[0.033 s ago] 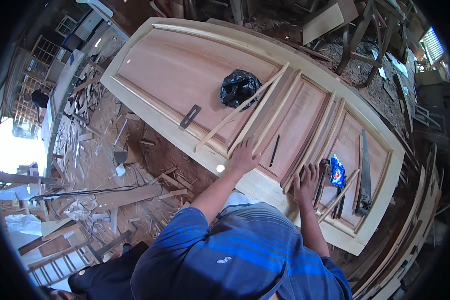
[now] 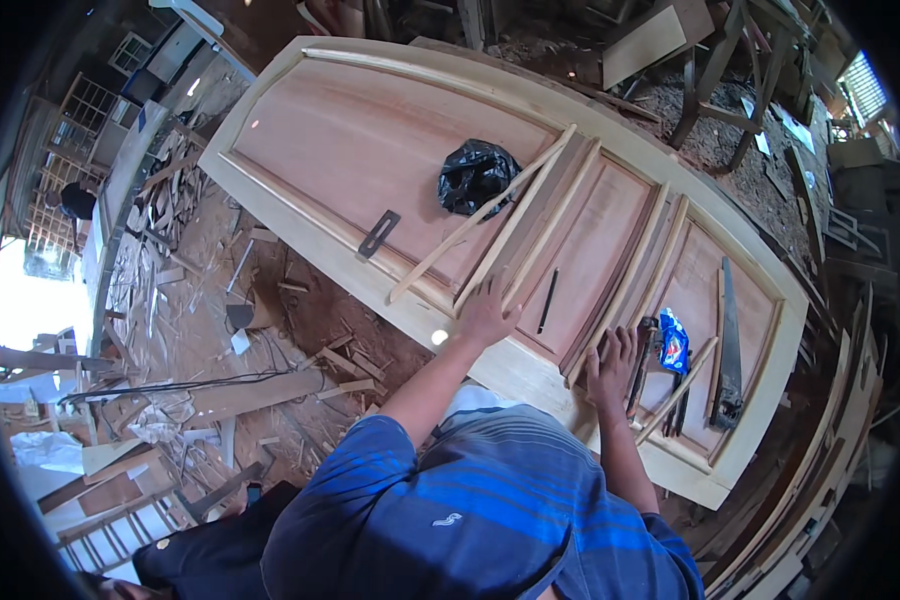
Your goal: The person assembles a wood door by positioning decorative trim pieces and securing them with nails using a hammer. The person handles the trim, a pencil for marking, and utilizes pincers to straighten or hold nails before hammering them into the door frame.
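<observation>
A pale wooden panelled door (image 2: 530,372) lies flat in front of me. My left hand (image 2: 485,315) rests with spread fingers on its near edge, at the ends of wooden moulding strips (image 2: 505,235). My right hand (image 2: 613,370) lies open on the door farther right, beside a dark-headed tool (image 2: 642,350), perhaps a hammer, partly hidden by the hand. A thin black pencil-like stick (image 2: 549,300) lies on the middle panel between my hands. Right of my right hand are a blue packet (image 2: 674,342), a short wooden strip (image 2: 692,370) and a handsaw (image 2: 732,350).
A black plastic bag (image 2: 476,177) and a dark slotted plate (image 2: 379,234) lie on the door's large left panel. Wood offcuts (image 2: 355,362) litter the floor at left. Stacked boards (image 2: 820,460) stand at right, a wooden trestle (image 2: 720,110) at the far right.
</observation>
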A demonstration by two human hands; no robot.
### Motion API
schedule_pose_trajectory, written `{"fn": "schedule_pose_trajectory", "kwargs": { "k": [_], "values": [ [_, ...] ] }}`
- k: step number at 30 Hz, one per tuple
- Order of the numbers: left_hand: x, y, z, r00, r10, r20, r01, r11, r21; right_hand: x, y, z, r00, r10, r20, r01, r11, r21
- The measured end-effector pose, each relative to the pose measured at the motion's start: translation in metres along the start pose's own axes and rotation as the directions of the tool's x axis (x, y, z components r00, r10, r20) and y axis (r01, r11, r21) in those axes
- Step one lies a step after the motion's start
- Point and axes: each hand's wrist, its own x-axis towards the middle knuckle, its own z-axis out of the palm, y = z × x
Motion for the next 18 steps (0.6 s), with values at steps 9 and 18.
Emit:
{"fn": "schedule_pose_trajectory", "kwargs": {
  "k": [9,18],
  "values": [
    [0.068,-0.067,-0.057,0.953,-0.297,-0.059,0.288,0.950,-0.124,0.001,-0.005,-0.006,0.999,0.036,0.036,-0.037,0.999,0.009],
    [0.024,-0.101,-0.090,0.918,-0.395,-0.042,0.391,0.916,-0.086,0.003,-0.003,-0.003,1.000,0.025,0.013,-0.025,1.000,0.011]
  ]
}}
